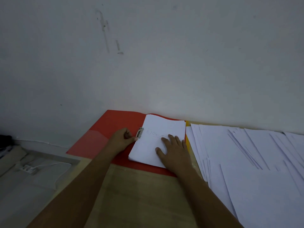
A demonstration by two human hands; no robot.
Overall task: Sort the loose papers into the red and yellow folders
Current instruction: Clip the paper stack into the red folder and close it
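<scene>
Red folder [102, 134] open | right hand [172, 150] flat on paper stack [158, 139] | left hand [121, 139] fingers pinch clip [140, 132]

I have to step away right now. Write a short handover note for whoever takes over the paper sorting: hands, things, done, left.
Left hand: fingers at the metal clip on the stack's edge.
Right hand: flat, pressing the paper stack.
Red folder lies open under the stack; only an edge of the yellow folder shows.
Done: one stack in red.
Left: the loose papers spread to the right.

Wooden table [141, 195] under red folder [105, 129], loose papers [246, 162].
</scene>
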